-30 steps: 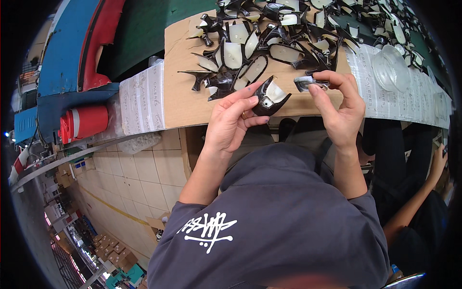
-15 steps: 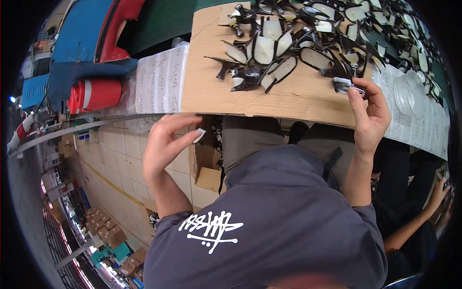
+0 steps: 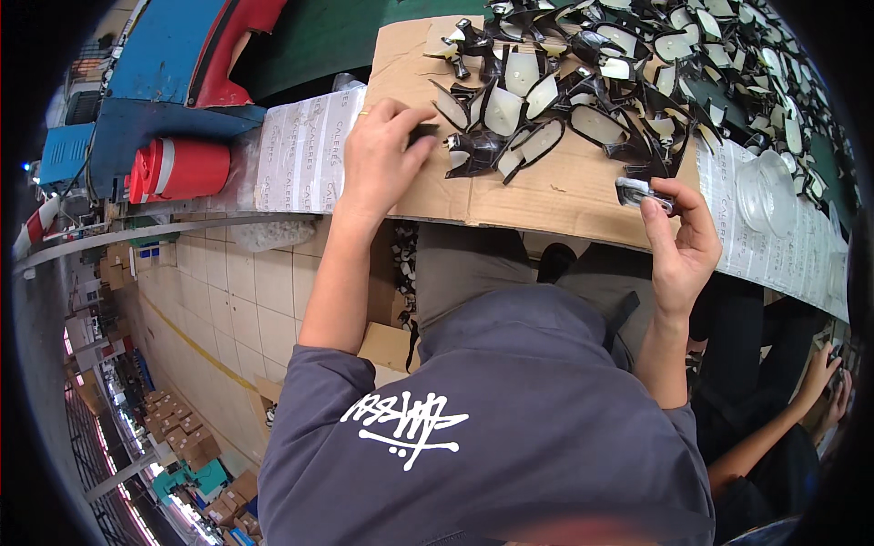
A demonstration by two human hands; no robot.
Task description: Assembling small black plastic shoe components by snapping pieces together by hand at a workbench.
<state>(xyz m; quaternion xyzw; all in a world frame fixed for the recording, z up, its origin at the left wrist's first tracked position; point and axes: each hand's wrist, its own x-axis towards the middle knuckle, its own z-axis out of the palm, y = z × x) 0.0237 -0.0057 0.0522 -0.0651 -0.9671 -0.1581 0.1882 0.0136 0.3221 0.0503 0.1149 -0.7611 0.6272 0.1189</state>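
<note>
- As the person sits close up to a long table, its green top point(image 3: 337, 44) shows behind the work, with whitish printed wrapping point(image 3: 300, 146) along the near edge.
- Across the lower middle spreads the person's dark grey shirt point(image 3: 510, 409), marked with white lettering.
- A big heap of shiny black pieces with cream insides point(image 3: 523, 73) covers the far part of the work area and runs off to the right over the green top.
- Under its near left part lies a flat cardboard sheet point(image 3: 528, 198).
- At the far left stands a blue and red metal frame point(image 3: 168, 64), with a red tub point(image 3: 187, 170) banded in grey near its foot.
- To the right of the cardboard, a clear plastic bowl point(image 3: 767, 193) rests on the wrapping.
- Over the cardboard's left side, the left hand point(image 3: 378, 168) has thumb and fingers curled around a dark piece point(image 3: 423, 134); whether they press on it, I cannot tell.
- Near the cardboard's right front edge, the right hand point(image 3: 683, 250) pinches a small silvery and black tool point(image 3: 643, 194) between thumb and fingers.
</note>
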